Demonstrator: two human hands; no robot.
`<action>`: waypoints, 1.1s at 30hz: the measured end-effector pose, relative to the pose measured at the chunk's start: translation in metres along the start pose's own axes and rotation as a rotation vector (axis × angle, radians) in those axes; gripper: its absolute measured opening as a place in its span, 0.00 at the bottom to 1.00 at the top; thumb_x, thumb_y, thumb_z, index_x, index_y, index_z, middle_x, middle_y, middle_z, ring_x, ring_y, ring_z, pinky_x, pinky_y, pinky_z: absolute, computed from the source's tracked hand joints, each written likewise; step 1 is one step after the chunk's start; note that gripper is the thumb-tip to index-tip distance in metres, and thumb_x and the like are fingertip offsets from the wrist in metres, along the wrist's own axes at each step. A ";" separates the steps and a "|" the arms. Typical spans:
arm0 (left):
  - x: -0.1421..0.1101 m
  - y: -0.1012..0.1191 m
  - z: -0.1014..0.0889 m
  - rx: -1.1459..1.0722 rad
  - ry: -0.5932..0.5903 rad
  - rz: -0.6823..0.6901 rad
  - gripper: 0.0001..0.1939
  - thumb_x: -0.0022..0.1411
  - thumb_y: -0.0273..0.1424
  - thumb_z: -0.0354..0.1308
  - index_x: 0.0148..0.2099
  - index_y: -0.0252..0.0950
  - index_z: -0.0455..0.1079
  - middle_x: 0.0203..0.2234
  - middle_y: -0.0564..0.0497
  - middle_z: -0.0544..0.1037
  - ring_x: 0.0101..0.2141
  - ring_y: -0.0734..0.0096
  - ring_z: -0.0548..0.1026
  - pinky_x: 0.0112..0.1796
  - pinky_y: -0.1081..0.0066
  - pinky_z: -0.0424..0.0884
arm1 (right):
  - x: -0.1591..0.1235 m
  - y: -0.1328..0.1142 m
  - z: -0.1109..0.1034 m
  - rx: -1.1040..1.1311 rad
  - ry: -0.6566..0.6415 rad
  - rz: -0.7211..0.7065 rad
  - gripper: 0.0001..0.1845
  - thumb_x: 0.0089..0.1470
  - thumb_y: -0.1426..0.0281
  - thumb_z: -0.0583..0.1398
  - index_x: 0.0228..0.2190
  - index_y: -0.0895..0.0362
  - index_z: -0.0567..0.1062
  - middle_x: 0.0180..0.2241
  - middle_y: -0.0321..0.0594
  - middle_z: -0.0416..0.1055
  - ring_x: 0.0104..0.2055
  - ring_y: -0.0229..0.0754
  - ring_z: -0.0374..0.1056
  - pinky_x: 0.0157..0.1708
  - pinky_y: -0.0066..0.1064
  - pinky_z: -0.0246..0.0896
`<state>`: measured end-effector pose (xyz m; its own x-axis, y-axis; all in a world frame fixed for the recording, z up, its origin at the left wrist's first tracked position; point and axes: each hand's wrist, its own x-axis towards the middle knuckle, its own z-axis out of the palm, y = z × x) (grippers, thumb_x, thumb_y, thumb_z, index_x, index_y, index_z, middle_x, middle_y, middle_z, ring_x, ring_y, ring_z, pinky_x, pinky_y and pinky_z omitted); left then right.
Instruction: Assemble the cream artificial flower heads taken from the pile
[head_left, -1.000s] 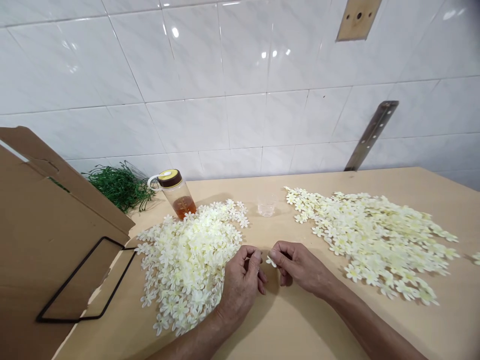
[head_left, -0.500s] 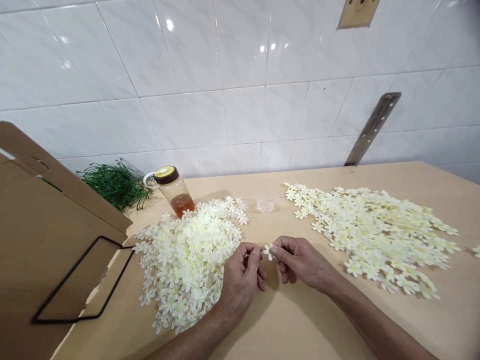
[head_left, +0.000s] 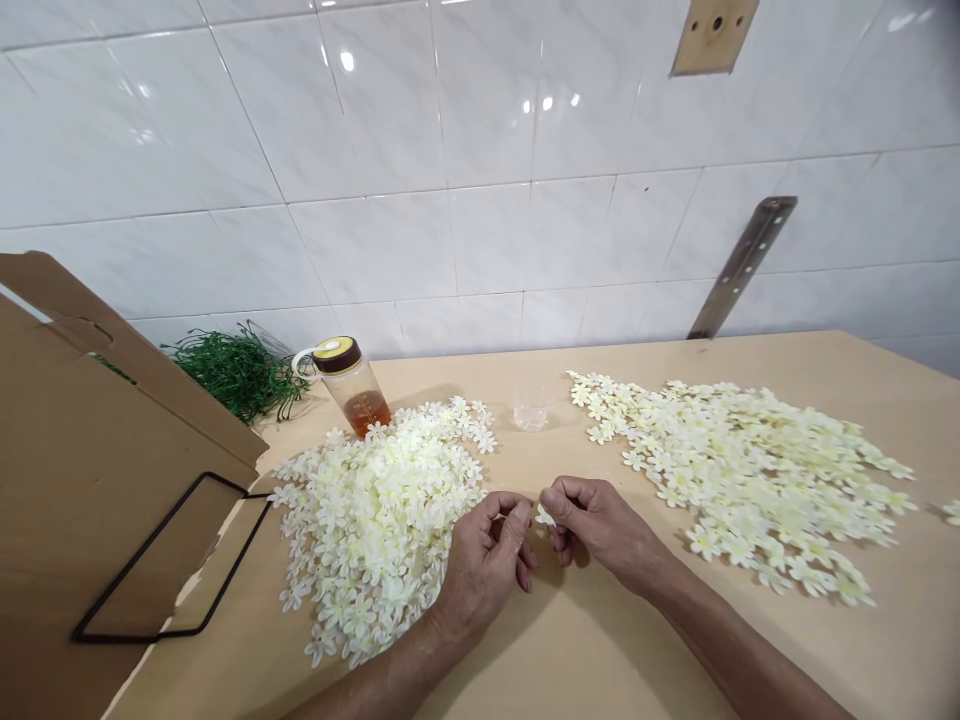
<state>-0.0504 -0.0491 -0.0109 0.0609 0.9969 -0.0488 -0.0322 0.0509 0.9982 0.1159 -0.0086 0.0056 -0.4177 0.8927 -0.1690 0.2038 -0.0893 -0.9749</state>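
Note:
My right hand (head_left: pixel 596 520) pinches a small white artificial flower (head_left: pixel 544 516) between thumb and forefinger, and its petals are partly hidden by the fingers. Close beside it, my left hand (head_left: pixel 491 550) is closed with thumb and forefinger together; whatever they pinch is too small to make out. A heap of cream-white artificial flowers (head_left: pixel 382 520) lies left of my left hand. To the right of my right hand, more of these blossoms spread in a flatter pile (head_left: pixel 757 475).
A bottle (head_left: pixel 358 390) of amber liquid stands behind the left heap, near a small clear cup (head_left: pixel 531 412). Green artificial stems (head_left: pixel 236 370) lie at the back left. A cardboard box (head_left: pixel 112 480) and black wire frame (head_left: pixel 161 636) occupy the left side. A tiled wall (head_left: pixel 487 240) rises behind the table.
The flower in my right hand has turned, showing less of its petals. My left hand has shifted slightly right, closer to it. The view has tilted up a little.

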 end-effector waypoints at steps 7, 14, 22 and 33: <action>-0.002 0.000 0.001 0.003 -0.016 0.038 0.18 0.59 0.44 0.60 0.37 0.31 0.73 0.16 0.54 0.71 0.13 0.80 0.66 0.15 0.78 0.65 | 0.001 0.007 0.001 -0.015 -0.012 0.081 0.26 0.51 0.46 0.59 0.22 0.57 0.68 0.17 0.34 0.70 0.17 0.36 0.66 0.16 0.25 0.54; 0.002 0.000 0.000 -0.006 0.012 0.005 0.17 0.59 0.42 0.60 0.34 0.31 0.71 0.15 0.54 0.71 0.12 0.80 0.65 0.14 0.79 0.64 | 0.001 0.002 -0.002 0.051 -0.105 0.032 0.28 0.53 0.45 0.56 0.23 0.58 0.68 0.20 0.36 0.71 0.18 0.35 0.67 0.19 0.25 0.57; -0.001 -0.001 -0.001 0.073 0.036 0.043 0.16 0.61 0.42 0.58 0.36 0.32 0.73 0.15 0.55 0.70 0.13 0.80 0.64 0.15 0.79 0.62 | 0.003 0.008 -0.004 0.080 -0.142 0.049 0.27 0.49 0.45 0.61 0.25 0.59 0.69 0.21 0.36 0.71 0.19 0.36 0.68 0.18 0.24 0.57; 0.002 -0.003 -0.005 0.196 0.125 0.096 0.13 0.62 0.37 0.56 0.34 0.32 0.74 0.19 0.53 0.72 0.18 0.79 0.65 0.20 0.79 0.63 | -0.001 0.001 -0.008 0.067 -0.218 0.039 0.25 0.52 0.48 0.61 0.32 0.59 0.71 0.26 0.39 0.74 0.23 0.37 0.71 0.21 0.24 0.59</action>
<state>-0.0549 -0.0472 -0.0137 -0.0576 0.9969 0.0543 0.1633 -0.0443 0.9856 0.1239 -0.0064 0.0059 -0.5939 0.7720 -0.2265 0.1669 -0.1572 -0.9734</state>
